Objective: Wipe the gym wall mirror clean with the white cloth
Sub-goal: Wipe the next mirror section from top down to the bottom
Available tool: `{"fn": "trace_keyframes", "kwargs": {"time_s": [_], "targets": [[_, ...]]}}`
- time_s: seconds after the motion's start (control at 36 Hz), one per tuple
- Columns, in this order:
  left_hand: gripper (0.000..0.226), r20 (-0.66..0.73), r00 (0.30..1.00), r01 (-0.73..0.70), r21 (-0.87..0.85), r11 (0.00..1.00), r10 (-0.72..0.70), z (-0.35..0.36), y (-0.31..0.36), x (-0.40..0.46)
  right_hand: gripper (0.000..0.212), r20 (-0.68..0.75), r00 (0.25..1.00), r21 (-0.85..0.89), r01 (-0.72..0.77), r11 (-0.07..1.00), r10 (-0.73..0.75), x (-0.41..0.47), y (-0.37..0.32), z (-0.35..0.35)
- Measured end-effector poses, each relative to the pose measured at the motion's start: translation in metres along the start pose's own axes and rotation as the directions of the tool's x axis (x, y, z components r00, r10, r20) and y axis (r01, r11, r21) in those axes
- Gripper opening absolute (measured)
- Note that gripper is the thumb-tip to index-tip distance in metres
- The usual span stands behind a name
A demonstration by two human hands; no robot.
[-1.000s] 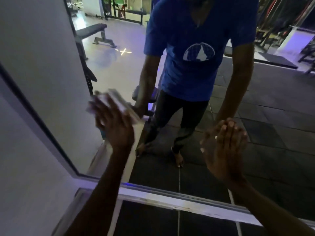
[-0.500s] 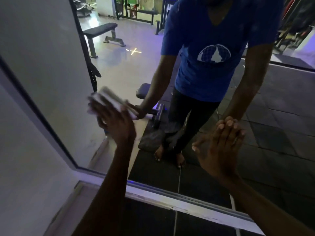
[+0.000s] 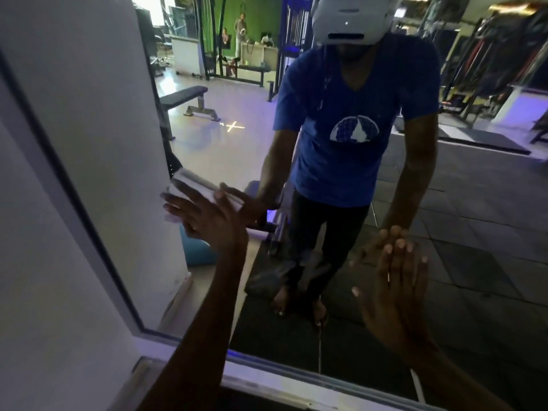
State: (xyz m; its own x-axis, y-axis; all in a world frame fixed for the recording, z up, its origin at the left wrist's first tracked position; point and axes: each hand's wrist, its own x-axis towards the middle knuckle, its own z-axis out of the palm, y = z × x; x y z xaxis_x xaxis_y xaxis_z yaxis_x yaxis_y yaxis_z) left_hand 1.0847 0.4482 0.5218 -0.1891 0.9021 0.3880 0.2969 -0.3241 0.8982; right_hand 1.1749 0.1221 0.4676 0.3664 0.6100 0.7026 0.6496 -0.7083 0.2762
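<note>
The gym wall mirror (image 3: 474,232) fills most of the view and reflects a person in a blue T-shirt. My left hand (image 3: 207,221) presses the folded white cloth (image 3: 189,182) flat against the glass near the mirror's left side, fingers spread and straight over it. My right hand (image 3: 394,280) lies flat on the glass at lower right, fingers straight and together, meeting its own reflection. Most of the cloth is hidden behind my left hand.
A dark mirror frame edge (image 3: 89,232) runs diagonally at left beside a white wall (image 3: 38,292). A pale sill (image 3: 267,381) runs along the mirror's bottom. Reflected in the glass are a weight bench (image 3: 189,99), racks and dark floor mats.
The view has tilted upward, so more of the reflected gym shows. My left hand with the cloth has stayed near the mirror's left side, shifting slightly; my right hand remains flat on the glass.
</note>
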Motion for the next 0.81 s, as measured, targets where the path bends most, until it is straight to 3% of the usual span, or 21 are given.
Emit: {"fn": "trace_keyframes", "kwargs": {"time_s": [0.06,0.11,0.14,0.17,0.22,0.28,0.31,0.33,0.36,0.42,0.47,0.53,0.56,0.58,0.61,0.64,0.67,0.69,0.72,0.75,0.81], "targets": [[0.095,-0.046,0.993,0.108,-0.010,0.994,-0.109,0.002,0.027,0.019,0.102,-0.041,0.999,-0.035,0.009,0.999,-0.011,0.020,-0.002,-0.012],[0.095,-0.065,0.998,-0.011,0.070,0.997,0.016,-0.008,0.057,-0.011,0.103,-0.074,0.997,-0.046,-0.018,0.999,0.014,0.047,-0.005,-0.025],[0.092,0.014,0.987,-0.160,0.103,0.982,0.160,-0.016,0.067,-0.039,0.102,-0.094,0.995,-0.054,-0.030,0.998,0.025,0.063,-0.007,-0.031],[0.088,0.156,0.924,-0.365,0.083,0.927,0.350,-0.023,0.075,-0.068,0.100,-0.115,0.993,-0.060,-0.040,0.997,0.033,0.077,-0.008,-0.038],[0.079,0.380,0.637,-0.703,-0.071,0.708,0.671,-0.032,0.080,-0.095,0.097,-0.155,0.986,-0.059,-0.065,0.996,0.055,0.103,-0.006,-0.049],[0.069,0.361,0.400,-0.859,-0.172,0.482,0.842,-0.035,0.087,-0.055,0.097,-0.185,0.979,-0.031,-0.091,0.995,0.083,0.120,0.000,-0.058],[0.065,0.311,0.369,-0.890,-0.154,0.429,0.876,-0.037,0.089,-0.025,0.097,-0.189,0.978,-0.022,-0.099,0.995,0.093,0.125,0.004,-0.061],[0.062,0.246,0.422,-0.888,-0.082,0.452,0.873,-0.039,0.092,0.008,0.097,-0.186,0.977,-0.019,-0.108,0.994,0.103,0.127,0.008,-0.062],[0.062,0.160,0.561,-0.824,0.009,0.567,0.812,-0.037,0.095,0.040,0.097,-0.178,0.978,-0.018,-0.111,0.994,0.106,0.128,0.011,-0.063],[0.066,-0.079,0.863,-0.488,0.126,0.864,0.499,-0.034,0.105,0.089,0.094,-0.151,0.984,-0.030,-0.096,0.995,0.091,0.125,0.016,-0.062],[0.076,-0.199,0.958,-0.199,0.056,0.978,0.206,-0.033,0.126,0.088,0.091,-0.135,0.988,-0.050,-0.087,0.995,0.080,0.122,0.017,-0.061],[0.073,-0.176,0.951,-0.244,0.080,0.966,0.255,-0.035,0.145,0.044,0.091,-0.142,0.987,-0.063,-0.088,0.994,0.079,0.122,0.015,-0.061],[0.069,-0.047,0.895,-0.438,0.099,0.894,0.444,-0.036,0.146,0.012,0.090,-0.160,0.984,-0.065,-0.085,0.994,0.073,0.125,0.012,-0.061],[0.068,0.146,0.724,-0.686,0.044,0.726,0.675,-0.037,0.142,-0.021,0.089,-0.178,0.982,-0.062,-0.076,0.995,0.063,0.128,0.010,-0.062],[0.070,0.291,0.451,-0.870,-0.066,0.489,0.844,-0.039,0.137,-0.044,0.089,-0.190,0.980,-0.056,-0.064,0.996,0.052,0.133,0.010,-0.062],[0.071,0.339,0.180,-0.955,-0.165,0.247,0.924,-0.039,0.134,-0.050,0.090,-0.201,0.979,-0.051,-0.055,0.997,0.043,0.138,0.012,-0.063],[0.068,0.315,-0.014,-0.973,-0.224,0.060,0.949,-0.038,0.138,-0.037,0.091,-0.209,0.977,-0.051,-0.045,0.998,0.033,0.143,0.015,-0.064],[0.063,0.276,-0.090,-0.975,-0.218,-0.029,0.957,-0.037,0.143,-0.017,0.093,-0.213,0.977,-0.056,-0.030,0.998,0.018,0.147,0.019,-0.065],[0.059,0.249,-0.071,-0.985,-0.167,-0.029,0.966,-0.039,0.150,0.006,0.095,-0.217,0.976,-0.061,-0.016,0.998,0.003,0.150,0.023,-0.066],[0.057,0.224,0.028,-0.994,-0.099,0.052,0.974,-0.043,0.155,0.030,0.097,-0.225,0.974,-0.067,-0.013,0.998,-0.003,0.152,0.028,-0.067],[0.058,0.089,0.420,-0.908,0.033,0.419,0.903,-0.050,0.162,0.076,0.099,-0.253,0.967,-0.066,-0.045,0.997,0.027,0.152,0.035,-0.070]]}}
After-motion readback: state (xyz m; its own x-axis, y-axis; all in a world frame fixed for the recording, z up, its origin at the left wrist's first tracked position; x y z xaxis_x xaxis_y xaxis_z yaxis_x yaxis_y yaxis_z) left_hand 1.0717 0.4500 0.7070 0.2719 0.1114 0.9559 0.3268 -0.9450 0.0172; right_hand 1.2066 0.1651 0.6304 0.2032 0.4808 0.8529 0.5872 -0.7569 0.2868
